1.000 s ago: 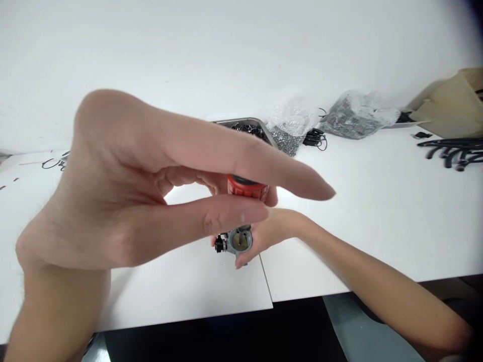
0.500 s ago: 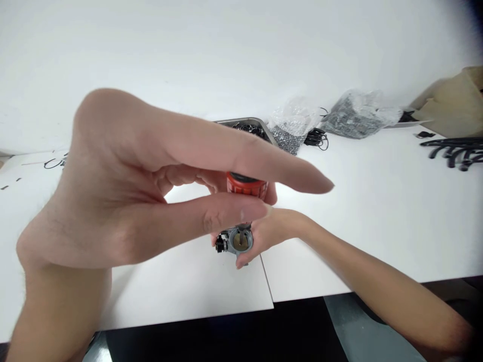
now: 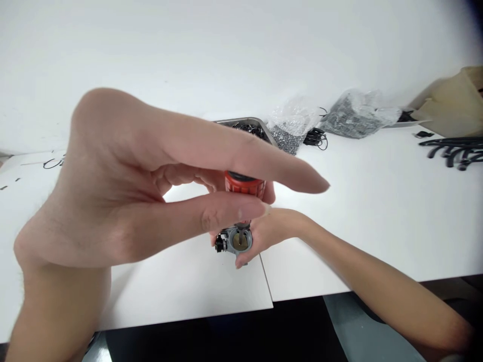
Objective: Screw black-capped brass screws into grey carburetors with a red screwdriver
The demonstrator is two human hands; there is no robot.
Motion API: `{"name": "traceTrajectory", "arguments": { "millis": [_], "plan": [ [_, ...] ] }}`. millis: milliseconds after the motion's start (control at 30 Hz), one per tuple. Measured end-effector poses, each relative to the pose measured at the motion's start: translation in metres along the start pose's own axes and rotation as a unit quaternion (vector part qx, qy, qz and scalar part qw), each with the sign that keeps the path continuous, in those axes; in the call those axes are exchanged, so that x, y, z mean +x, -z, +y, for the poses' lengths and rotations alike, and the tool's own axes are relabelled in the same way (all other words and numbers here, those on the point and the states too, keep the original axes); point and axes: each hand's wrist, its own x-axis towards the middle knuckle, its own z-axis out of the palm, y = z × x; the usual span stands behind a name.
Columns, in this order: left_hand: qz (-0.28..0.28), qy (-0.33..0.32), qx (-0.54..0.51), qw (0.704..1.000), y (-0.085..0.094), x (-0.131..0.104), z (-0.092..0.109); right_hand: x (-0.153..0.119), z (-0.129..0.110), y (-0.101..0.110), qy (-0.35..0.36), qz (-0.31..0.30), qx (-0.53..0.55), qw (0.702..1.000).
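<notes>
Close to the camera, my left hand (image 3: pixel 124 181) is closed, thumb and fingers pinching the red, black-topped handle of a screwdriver (image 3: pixel 245 186). Its index finger stretches across above the handle. Below the handle the metal shaft runs down into the round bore of a small grey carburetor (image 3: pixel 234 249), where a brass-coloured plate shows. My right hand (image 3: pixel 262 234) grips the carburetor from the right, with its thumb along the near side. A black fitting sticks out at the carburetor's left. My left hand hides part of the screwdriver and the right fingers.
Behind my left hand stands a metal tray (image 3: pixel 260 123) of small dark parts. Clear plastic bags (image 3: pixel 350 118) of small parts lie along the wall. Curved black hoses (image 3: pixel 453 148) are at the right, near a tan bag (image 3: pixel 456 103). A seam divides the white table (image 3: pixel 309 276).
Very little differs. My left hand and the screwdriver have shifted slightly left in view, while my right hand keeps the carburetor in almost the same place.
</notes>
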Motion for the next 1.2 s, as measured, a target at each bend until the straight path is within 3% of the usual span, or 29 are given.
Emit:
{"name": "traceTrajectory", "arguments": {
  "millis": [267, 633, 1200],
  "plan": [
    [0.082, -0.036, -0.076, 0.993, 0.010, -0.014, -0.017, -0.001, -0.001, 0.001, -0.007, -0.004, -0.003, 1.000],
    [-0.004, 0.006, -0.002, 1.000, 0.000, -0.001, -0.001, 0.000, 0.000, 0.000, -0.001, -0.006, -0.005, 1.000],
    [0.008, 0.009, -0.013, 1.000, 0.001, -0.002, -0.002, 0.000, 0.000, 0.000, 0.006, -0.001, -0.013, 1.000]
  ]
}}
